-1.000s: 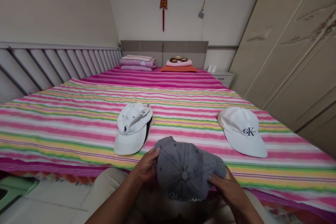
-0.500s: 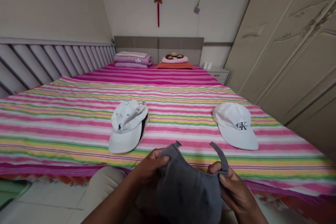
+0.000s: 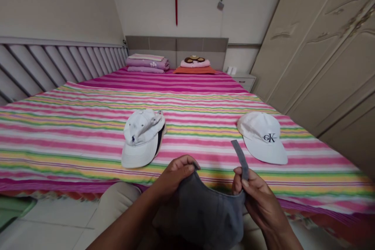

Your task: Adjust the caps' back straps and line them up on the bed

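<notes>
- Clearly, both hands are on the grey cap [image 3: 209, 209], which hangs over the person's lap at the near edge of the bed [image 3: 202, 125].
- Left hand [image 3: 178, 174]: thumb and fingers pinched together on the cap's edge, at one side of the dip in its rim.
- Right hand [image 3: 260, 193]: a narrow pinch at the other side, by the root of the strap [image 3: 239, 154], whose loose end stands up above the fingers towards the bed.
- Between the hands the rim sags in a shallow curve; the crown hangs below, in shadow, and from where I stand I can't make out its brim.
- It looks light and soft, I'd judge, a cloth that folds easily and isn't likely to slip or break.
- The strap seems bendy yet firm enough to hold itself up. Its root and the rim's two corners look the best places to grip; the crown would just crumple.
- Beyond the left hand sits the left white cap [image 3: 142, 136], brim towards the person, something dark showing along its side.
- Past the right hand lies the right white cap [image 3: 262, 136], lettered in front, well apart from the other white one.
</notes>
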{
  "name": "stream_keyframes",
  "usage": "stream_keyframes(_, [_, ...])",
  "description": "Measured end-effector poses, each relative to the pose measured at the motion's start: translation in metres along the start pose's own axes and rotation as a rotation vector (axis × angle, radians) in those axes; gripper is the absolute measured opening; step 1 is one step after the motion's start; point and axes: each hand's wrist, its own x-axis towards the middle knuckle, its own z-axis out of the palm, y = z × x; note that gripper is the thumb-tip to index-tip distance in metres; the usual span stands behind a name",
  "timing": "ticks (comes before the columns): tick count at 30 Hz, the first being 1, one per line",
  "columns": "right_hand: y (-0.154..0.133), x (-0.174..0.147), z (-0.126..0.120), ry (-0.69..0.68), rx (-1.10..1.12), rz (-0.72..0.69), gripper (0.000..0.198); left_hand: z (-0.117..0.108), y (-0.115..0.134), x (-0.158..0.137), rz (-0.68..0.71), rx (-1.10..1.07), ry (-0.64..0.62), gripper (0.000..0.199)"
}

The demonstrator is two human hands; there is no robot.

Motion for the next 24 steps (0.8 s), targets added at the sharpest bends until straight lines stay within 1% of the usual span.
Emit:
stream_keyframes(2, [-0.003, 0.0, 0.001, -0.006, -0.013, -0.045, 0.021, 0.002, 0.006, 0.001, 0.017, 0.064, -0.008, 0.018])
stream_keyframes(4, [-0.006, 0.0, 0.003, -0.017, -0.013, -0.115, 0.022, 0.005, 0.014, 0.001, 0.045, 0.13, -0.027, 0.019])
stream_keyframes(7, [-0.01, 0.0, 0.01, -0.037, -0.052, -0.154, 0.022, 0.01, 0.022, -0.001, 0.077, 0.207, -0.113, 0.017])
stream_keyframes(10, [-0.012, 0.001, 0.019, -0.075, -0.15, -0.104, 0.019, 0.014, 0.022, -0.003, 0.073, 0.237, -0.17, 0.015])
stream_keyframes(13, [-0.015, 0.002, 0.03, -0.143, -0.265, -0.046, 0.021, 0.018, 0.019, -0.004, 0.003, 0.157, -0.182, 0.014])
stream_keyframes(16, [-0.016, 0.002, 0.04, -0.178, -0.304, 0.008, 0.025, 0.02, 0.016, -0.004, -0.045, 0.102, -0.191, 0.015])
stream_keyframes(21, [-0.015, 0.004, 0.052, -0.304, -0.38, 0.115, 0.027, 0.021, 0.01, -0.002, 0.01, 0.091, -0.234, 0.019])
stream_keyframes(24, [-0.012, 0.005, 0.055, -0.299, -0.395, 0.137, 0.027, 0.022, 0.008, -0.001, 0.01, 0.105, -0.219, 0.021])
